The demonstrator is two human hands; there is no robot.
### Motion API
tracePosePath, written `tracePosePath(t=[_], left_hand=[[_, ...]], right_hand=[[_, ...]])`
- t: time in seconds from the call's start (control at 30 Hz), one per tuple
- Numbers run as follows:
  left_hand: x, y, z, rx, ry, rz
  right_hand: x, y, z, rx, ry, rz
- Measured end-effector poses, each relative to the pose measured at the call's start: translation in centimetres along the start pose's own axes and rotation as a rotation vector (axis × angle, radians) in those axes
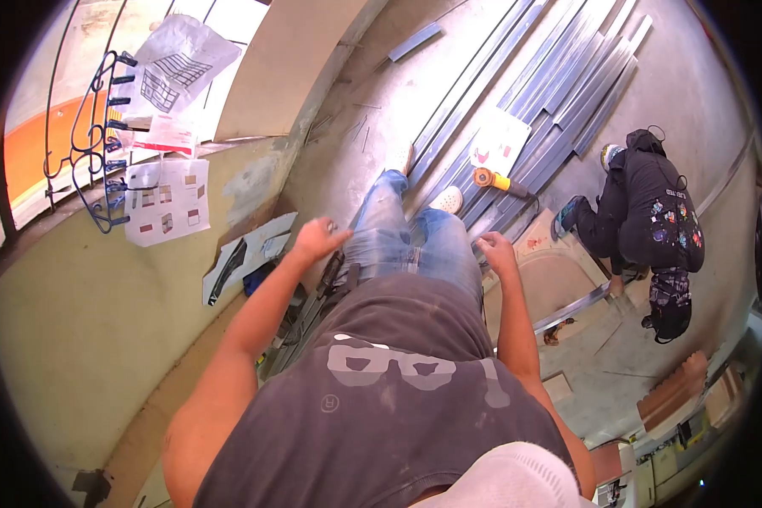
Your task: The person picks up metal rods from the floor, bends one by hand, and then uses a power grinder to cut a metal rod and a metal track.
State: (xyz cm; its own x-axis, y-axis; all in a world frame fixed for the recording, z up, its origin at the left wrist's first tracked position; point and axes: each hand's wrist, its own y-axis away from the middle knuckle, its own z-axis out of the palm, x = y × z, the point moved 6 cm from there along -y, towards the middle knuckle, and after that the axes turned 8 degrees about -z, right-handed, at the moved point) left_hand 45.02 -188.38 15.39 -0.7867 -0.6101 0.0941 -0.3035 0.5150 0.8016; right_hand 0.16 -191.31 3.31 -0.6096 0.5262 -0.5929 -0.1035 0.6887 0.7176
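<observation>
My left hand (317, 241) hangs beside my left thigh, its fingers curled in with nothing visible in them. On the other side, my right hand (498, 252) is held near my right thigh, fingers also curled and no object showing. Beyond my right hand lies an angle grinder (501, 180) with a yellow-and-black body, resting across long metal profiles (559, 80) on the floor. A sheet of paper with red marks (499, 140) lies on the profiles behind it. Neither hand touches the grinder or the profiles.
A person in dark clothing (665, 212) crouches at the right, one hand by a metal bar (580, 309) on the floor. At the left, printed drawings (168, 199) hang from a blue clip hanger (102, 144). A short metal piece (415, 42) lies farther ahead.
</observation>
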Motion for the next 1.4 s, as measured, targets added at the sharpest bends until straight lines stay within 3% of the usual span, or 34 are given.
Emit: tracePosePath(t=[0.07,0.1,0.17,0.4,0.5,0.6,0.73,0.8,0.97,1.0,1.07,1.2,1.4], left_hand=[[2.7,-1.9,-0.3,-0.034,0.0,0.055],[4.2,-2.4,-0.1,-0.066,-0.008,0.117],[5.8,-2.9,1.3,-0.105,-0.09,0.159],[6.3,-7.6,1.8,-0.128,-0.193,0.364],[6.4,-9.6,0.8,-0.202,-0.257,0.451],[5.5,-10.4,0.2,-0.403,-0.297,0.545],[2.7,-16.6,-4.4,-0.154,-0.032,0.296],[1.1,-17.9,-8.2,0.085,0.041,0.221],[-5.4,-17.5,-12.5,-0.337,0.331,-0.182],[-5.7,-18.0,-13.4,-0.324,0.335,-0.177],[-7.4,-16.3,-12.5,-0.532,0.202,-0.338],[-7.3,-13.2,-11.4,-0.708,0.286,-0.389],[-7.0,-13.4,-11.7,-0.685,0.236,-0.329]], right_hand=[[-3.9,1.0,0.2,-0.207,0.118,-0.092],[-4.3,0.8,0.4,-0.211,0.118,-0.091],[-5.4,0.9,2.3,-0.446,0.278,-0.286],[-6.4,-2.2,3.6,-0.344,0.388,-0.316],[-7.2,-2.0,3.1,-0.271,0.232,-0.289],[-9.3,-1.0,2.8,-0.334,0.073,-0.295],[-11.2,-4.6,4.5,-0.274,0.139,-0.254],[-12.4,-5.0,6.0,-0.295,0.157,-0.2],[-15.8,-7.4,6.2,-0.328,0.255,-0.194],[-16.1,-7.9,6.2,-0.339,0.239,-0.151],[-16.0,-8.6,6.8,-0.354,0.22,-0.089],[-16.7,-8.6,7.7,-0.345,0.221,-0.134],[-16.8,-9.0,8.0,-0.349,0.259,-0.17]])
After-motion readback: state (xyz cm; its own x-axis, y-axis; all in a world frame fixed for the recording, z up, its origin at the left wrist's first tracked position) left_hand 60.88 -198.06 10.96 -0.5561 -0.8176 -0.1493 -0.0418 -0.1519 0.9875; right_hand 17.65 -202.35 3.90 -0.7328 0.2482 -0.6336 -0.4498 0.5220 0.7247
